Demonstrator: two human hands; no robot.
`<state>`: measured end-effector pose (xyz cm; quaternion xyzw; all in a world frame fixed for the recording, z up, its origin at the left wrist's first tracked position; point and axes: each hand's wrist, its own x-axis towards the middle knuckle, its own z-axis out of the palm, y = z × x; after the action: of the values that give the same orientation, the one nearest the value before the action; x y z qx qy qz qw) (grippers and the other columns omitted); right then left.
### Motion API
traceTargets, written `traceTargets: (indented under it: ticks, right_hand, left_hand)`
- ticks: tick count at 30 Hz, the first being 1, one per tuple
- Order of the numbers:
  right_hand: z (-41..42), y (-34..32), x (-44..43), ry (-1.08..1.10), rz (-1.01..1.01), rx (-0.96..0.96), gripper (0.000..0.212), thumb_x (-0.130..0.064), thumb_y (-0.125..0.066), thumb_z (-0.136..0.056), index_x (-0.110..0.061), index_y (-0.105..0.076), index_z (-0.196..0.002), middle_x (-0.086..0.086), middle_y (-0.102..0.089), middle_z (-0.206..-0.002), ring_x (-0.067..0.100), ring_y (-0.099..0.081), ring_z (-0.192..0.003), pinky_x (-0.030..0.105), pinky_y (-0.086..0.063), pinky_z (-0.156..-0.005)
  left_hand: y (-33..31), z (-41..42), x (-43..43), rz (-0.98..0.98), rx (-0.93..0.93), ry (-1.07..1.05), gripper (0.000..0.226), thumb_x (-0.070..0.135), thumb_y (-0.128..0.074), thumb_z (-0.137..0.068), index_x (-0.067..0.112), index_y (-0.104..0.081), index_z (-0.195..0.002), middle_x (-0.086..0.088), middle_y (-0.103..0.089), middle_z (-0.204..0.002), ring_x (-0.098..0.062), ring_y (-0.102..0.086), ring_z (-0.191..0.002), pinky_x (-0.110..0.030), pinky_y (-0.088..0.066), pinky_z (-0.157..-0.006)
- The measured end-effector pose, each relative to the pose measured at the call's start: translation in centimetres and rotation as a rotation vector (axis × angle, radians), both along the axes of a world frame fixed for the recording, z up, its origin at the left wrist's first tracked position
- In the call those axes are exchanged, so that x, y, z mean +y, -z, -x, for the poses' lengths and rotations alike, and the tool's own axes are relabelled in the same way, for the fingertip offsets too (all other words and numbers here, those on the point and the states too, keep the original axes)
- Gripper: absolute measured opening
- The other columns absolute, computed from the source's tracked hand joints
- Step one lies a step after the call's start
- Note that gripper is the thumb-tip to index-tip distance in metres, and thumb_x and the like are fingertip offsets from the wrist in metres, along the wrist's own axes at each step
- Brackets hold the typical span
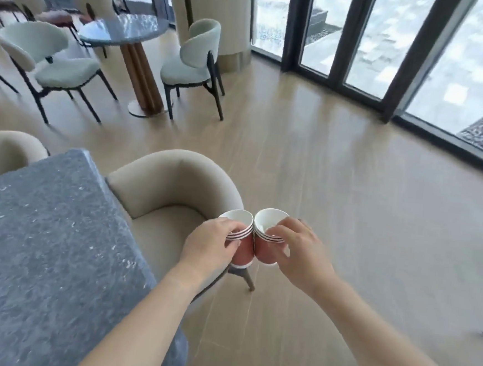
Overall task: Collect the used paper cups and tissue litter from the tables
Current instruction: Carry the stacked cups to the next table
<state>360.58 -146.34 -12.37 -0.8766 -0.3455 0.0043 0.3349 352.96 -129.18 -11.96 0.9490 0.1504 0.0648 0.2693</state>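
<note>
Paper cups (244,251), red with striped rims, touching: left hand (209,245) grips one, right hand (301,251) the other

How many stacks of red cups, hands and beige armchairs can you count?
Red cup stacks: 2, the left stack and the right stack
Hands: 2, the left hand and the right hand
Beige armchairs: 2, the middle armchair and the left-edge armchair
Total: 6

red paper cups (243,251), speckled grey stone table (41,253)
</note>
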Motion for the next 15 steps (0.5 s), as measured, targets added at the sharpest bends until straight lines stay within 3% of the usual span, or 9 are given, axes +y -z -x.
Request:
traceTargets:
  ticks: [3, 10, 15]
  right_hand:
    - [0.9, -0.6, -1.7, 0.128, -0.027, 0.005, 0.018, -0.012, -0.059, -0.082, -0.021, -0.068, -0.094, -0.004, -0.062, -0.099, 0.024, -0.053, -0.095, 0.041, -0.05, -0.069]
    - [5.4, -1.5, -4.9, 0.395, -0.037, -0.051, 0.02, -0.006, -0.063, -0.078, -0.02, -0.068, -0.092, -0.005, -0.064, -0.098, 0.021, -0.055, -0.095, 0.028, -0.042, -0.069]
    - [9.5, -2.3, -7.6, 0.568, -0.035, -0.066, 0.022, -0.003, -0.065, -0.076, -0.015, -0.069, -0.094, -0.001, -0.064, -0.097, 0.026, -0.055, -0.094, 0.037, -0.048, -0.073]
  left_hand:
    - [-0.9, -1.2, -0.7, -0.018, -0.011, 0.136, 0.027, 0.016, -0.061, -0.08, 0.031, -0.066, -0.102, 0.011, -0.067, -0.105, -0.015, -0.06, -0.099, -0.028, -0.047, -0.079]
    - [-1.8, -1.4, -3.0, 0.005, -0.092, 0.407, 0.025, 0.015, -0.062, -0.079, 0.031, -0.067, -0.097, 0.013, -0.063, -0.099, -0.012, -0.059, -0.093, -0.032, -0.048, -0.079]
    - [-2.3, -0.5, -5.4, 0.049, -0.1, 0.6, 0.024, 0.013, -0.063, -0.078, 0.031, -0.067, -0.095, 0.013, -0.063, -0.095, -0.012, -0.06, -0.092, -0.032, -0.049, -0.077]
